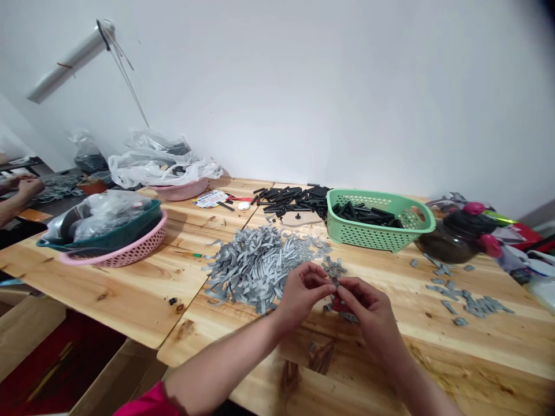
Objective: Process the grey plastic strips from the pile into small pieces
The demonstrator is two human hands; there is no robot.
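Observation:
My left hand [303,292] and my right hand [368,306] meet over the table, fingers pinched together. Between their fingertips is a small grey strip [335,281], mostly covered by the fingers. Just left of my left hand spreads a large heap of loose grey strips [251,266]. Several small grey pieces [335,266] lie directly behind the fingertips. Under the hands there is something dark red and a few more grey pieces, partly hidden.
A green basket [368,238] holds black bars, beside a pile of black bars [295,199]. A dark glass pot [451,234] stands right, near scattered grey pieces [481,305]. Pink baskets [117,254] with plastic bags stand left. Another person's hands [26,186] show far left.

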